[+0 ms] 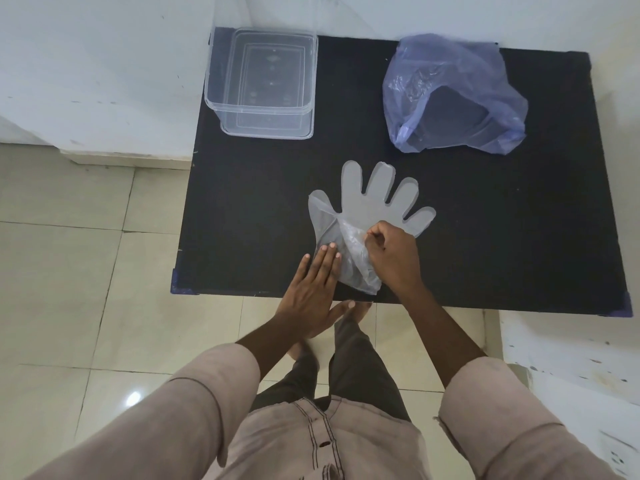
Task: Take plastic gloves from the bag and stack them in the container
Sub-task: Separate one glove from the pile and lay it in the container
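Thin plastic creases easily, so with my left hand (313,289) flat on the glove (363,213) cuff and my right hand (393,252) in a pinching grip on its fold, I should smooth it before lifting toward the far container (259,109).

Head cam, wide-angle, looks steeply down, close over black table (485,237).
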`<state>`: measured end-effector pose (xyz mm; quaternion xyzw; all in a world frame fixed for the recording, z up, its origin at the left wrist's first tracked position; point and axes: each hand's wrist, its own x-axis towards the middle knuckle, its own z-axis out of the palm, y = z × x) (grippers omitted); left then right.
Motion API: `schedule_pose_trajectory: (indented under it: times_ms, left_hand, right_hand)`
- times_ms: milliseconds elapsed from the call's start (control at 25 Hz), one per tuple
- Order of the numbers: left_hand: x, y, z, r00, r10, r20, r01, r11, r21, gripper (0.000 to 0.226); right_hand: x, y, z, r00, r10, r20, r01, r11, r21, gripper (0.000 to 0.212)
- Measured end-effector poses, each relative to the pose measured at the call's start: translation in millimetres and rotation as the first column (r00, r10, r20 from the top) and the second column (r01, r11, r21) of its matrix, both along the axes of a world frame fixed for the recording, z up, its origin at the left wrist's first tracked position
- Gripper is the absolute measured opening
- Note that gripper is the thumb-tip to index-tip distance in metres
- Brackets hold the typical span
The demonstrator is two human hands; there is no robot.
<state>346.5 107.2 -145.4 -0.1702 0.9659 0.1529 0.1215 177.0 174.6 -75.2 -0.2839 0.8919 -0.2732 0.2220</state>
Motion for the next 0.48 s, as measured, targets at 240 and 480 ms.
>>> schedule_pose_trajectory:
  times_ms: [240, 480]
  left_hand:
    - [-4, 0, 7, 0.997, 0.005, 0.072, -0.004, 1.0, -0.002, 0.088]
    - [-7, -1, 22, 0.984, -0.021, 0.176, 0.022, 1.0, -0.003, 0.091]
  right_hand:
    - [-9, -1, 15, 0.999, 0.035, -0.041, -0.035, 0.999, 0.004, 0.023]
    - [-41, -6, 57, 0.985, 0.078, -0.152, -0.073, 0.997, 0.037, 0.017]
